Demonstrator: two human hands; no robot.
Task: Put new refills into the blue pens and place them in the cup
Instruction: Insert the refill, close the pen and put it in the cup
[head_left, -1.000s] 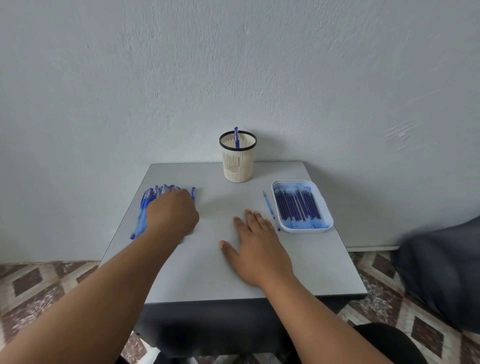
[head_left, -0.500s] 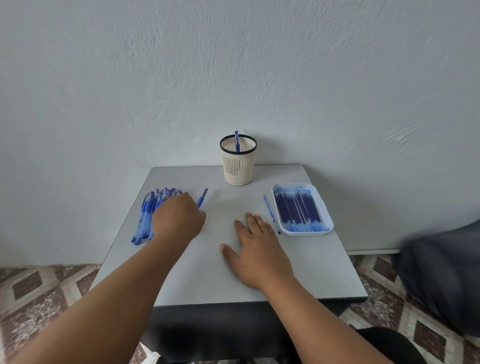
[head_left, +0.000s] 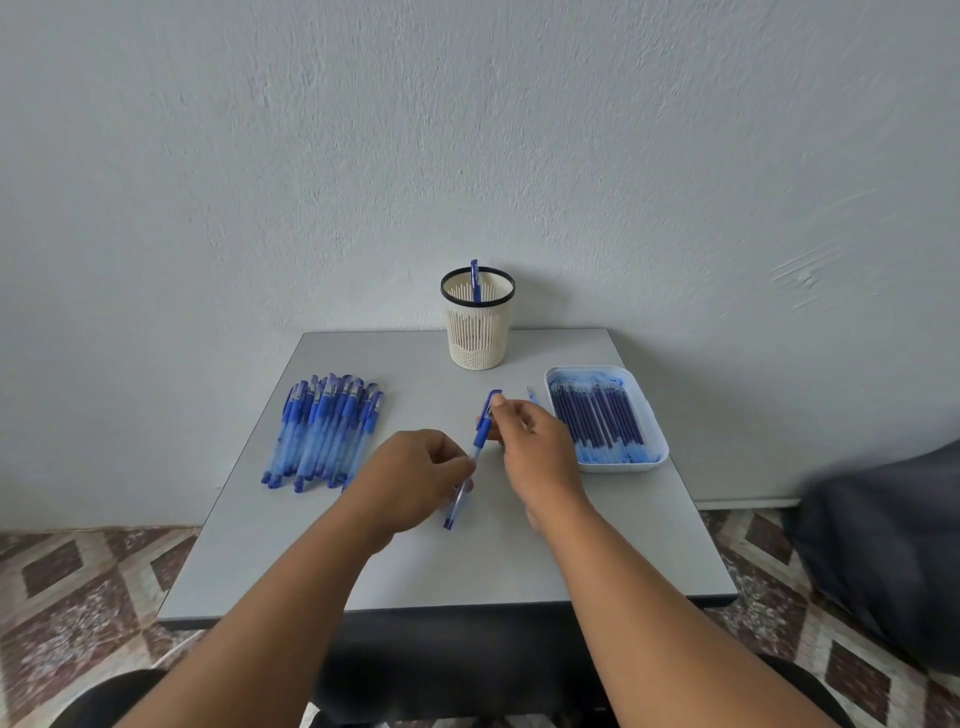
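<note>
Pen (head_left: 480, 436) btwn left hand (head_left: 415, 475) & right hand (head_left: 530, 441).

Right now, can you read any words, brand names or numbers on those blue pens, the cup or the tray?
No text is readable anywhere.
Translucent blue pen held by both hands: any print on it too small to read.
Pile of blue pens: too small and blurred.
Cream mesh plastic cup: no label visible.
White plastic tray of refills: no markings visible.
</note>
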